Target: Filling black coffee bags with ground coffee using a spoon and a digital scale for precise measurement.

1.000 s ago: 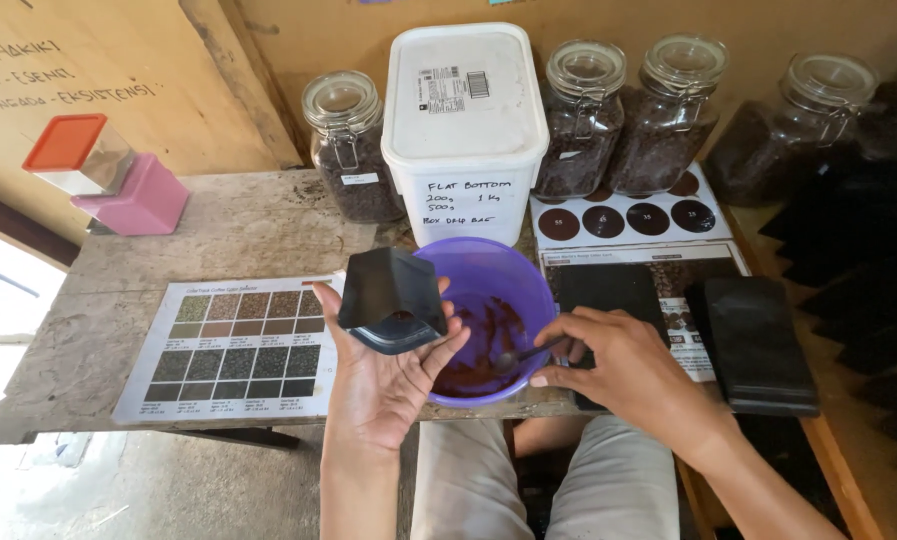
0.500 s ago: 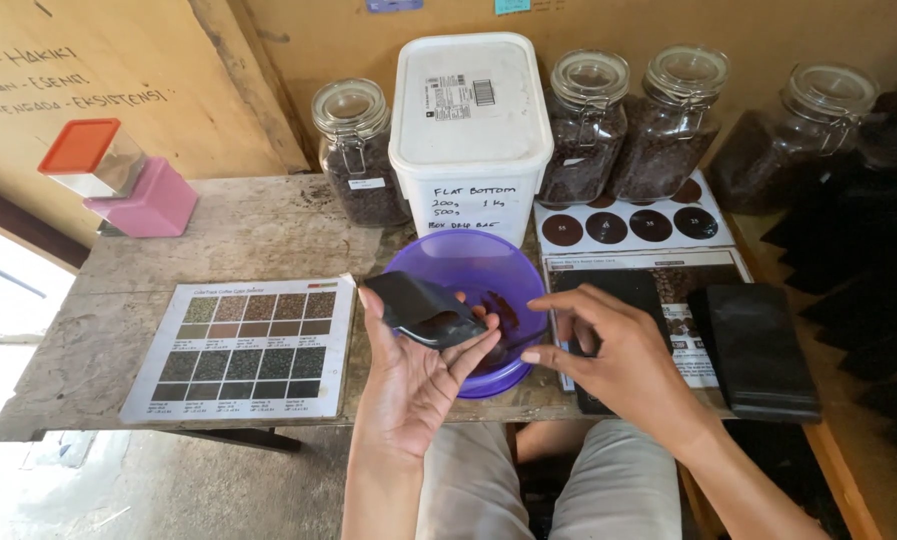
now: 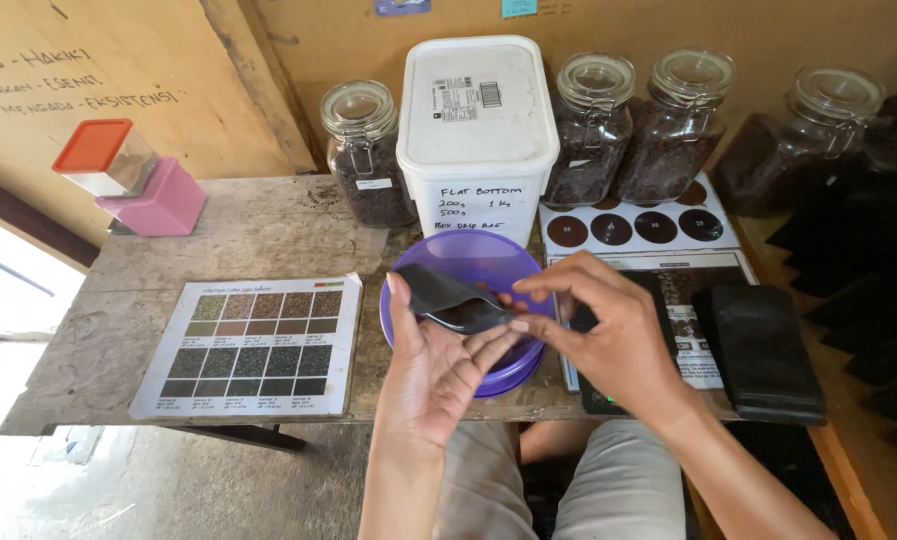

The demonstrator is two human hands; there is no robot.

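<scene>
Since the earlier frame, the small black pouch (image 3: 451, 299) had tipped from upright to lying nearly flat across the left hand (image 3: 436, 368), and the right hand (image 3: 608, 335) had come up from the bowl's edge to meet it. The left hand lay palm up with its fingers loosely spread under the pouch, thumb along the near edge. The right hand's thumb and forefinger were pinching the pouch's open end — the other fingers curled above it. Both hands were held over a purple plastic bowl (image 3: 473, 261) on a worn wooden table (image 3: 258, 235); what the bowl held was hidden by the hands. Behind the bowl stood a white lidded tub (image 3: 476, 130), flanked by glass clip-top jars of dark coffee beans (image 3: 366, 160). To the left lay a printed colour-swatch chart (image 3: 253, 345), and farther back a pink box (image 3: 155, 198) with an orange-lidded clear container (image 3: 103, 158) on top. To the right lay a stack of flat black bags (image 3: 761, 350).
</scene>
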